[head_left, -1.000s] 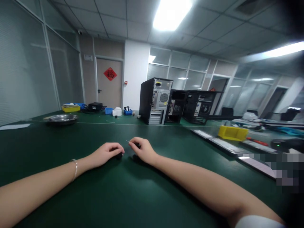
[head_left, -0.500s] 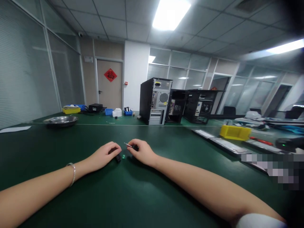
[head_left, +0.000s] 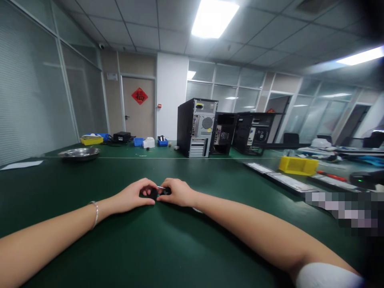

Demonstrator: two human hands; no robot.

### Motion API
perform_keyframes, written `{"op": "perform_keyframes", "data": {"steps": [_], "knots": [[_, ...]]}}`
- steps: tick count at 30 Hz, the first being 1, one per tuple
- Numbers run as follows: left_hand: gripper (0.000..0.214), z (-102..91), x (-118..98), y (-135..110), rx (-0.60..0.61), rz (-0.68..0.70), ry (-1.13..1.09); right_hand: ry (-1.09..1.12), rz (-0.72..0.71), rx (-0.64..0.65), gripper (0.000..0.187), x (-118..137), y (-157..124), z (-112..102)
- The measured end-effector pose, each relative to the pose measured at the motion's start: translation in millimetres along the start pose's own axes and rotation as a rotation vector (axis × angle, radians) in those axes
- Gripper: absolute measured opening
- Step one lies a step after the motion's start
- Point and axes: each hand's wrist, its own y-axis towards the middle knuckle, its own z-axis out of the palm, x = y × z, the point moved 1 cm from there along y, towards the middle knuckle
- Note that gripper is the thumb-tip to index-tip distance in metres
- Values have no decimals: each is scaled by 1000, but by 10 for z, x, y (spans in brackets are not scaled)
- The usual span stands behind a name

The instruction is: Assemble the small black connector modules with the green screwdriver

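Observation:
My left hand (head_left: 137,193), a bracelet on its wrist, curls its fingers and thumb round a small black part (head_left: 153,195) at the middle of the green table (head_left: 180,248). Facing it, my right hand (head_left: 180,193) is closed on a small tool with a dark body and a thin metal tip (head_left: 161,187). That tip points left, over the black part. A speck of a small green piece (head_left: 159,195) shows between the hands; fingers hide most of it. Both hands nearly touch.
Computer cases (head_left: 196,128) stand at the back. A metal bowl (head_left: 79,153) lies far left, small blue bins (head_left: 163,141) behind. To the right are long flat panels (head_left: 285,182), a yellow bin (head_left: 298,165) and a red-handled tool (head_left: 331,176).
My hands have come closer together. The black part is raised towards the tool's tip, and the green piece, which lay on the table between the hands, is now mostly hidden by my fingers.

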Motion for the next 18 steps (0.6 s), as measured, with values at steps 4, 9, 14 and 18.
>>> {"op": "perform_keyframes", "data": {"steps": [4,9,14,18], "knots": [[47,23,32,54,-10,-66,-352,124,-16,-176,20,-45,-14,34],[49,64,-11,60,-84,-122,-491,328,-182,-442,19,-27,-21,67],[48,120,-7,61,-111,-93,-493,319,-204,-437,18,27,-34,107],[43,139,5,74,-131,-54,-437,296,-190,-456,19,22,-36,125]]}}
